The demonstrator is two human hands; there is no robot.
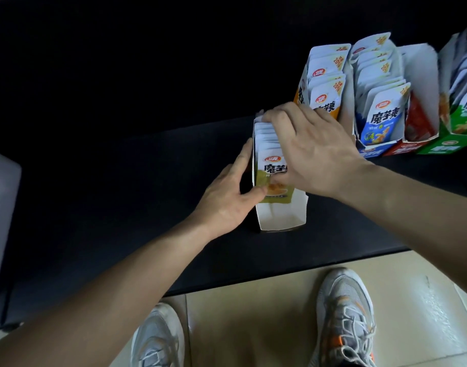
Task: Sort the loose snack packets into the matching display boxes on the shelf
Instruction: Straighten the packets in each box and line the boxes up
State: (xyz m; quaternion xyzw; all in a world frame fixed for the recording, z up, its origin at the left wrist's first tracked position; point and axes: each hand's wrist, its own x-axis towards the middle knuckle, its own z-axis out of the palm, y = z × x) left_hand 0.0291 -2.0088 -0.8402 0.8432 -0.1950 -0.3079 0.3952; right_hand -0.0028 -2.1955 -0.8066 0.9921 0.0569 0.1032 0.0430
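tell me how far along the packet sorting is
Looks nearly done. The orange box, blue box and green box at the back already hold rows of packets; the red box looks sparser. In hand: the left hand steadies the near white box while the right hand presses its olive packets in. No loose packets show on the dark surface.

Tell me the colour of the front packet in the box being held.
Olive green and white front packet, head view.
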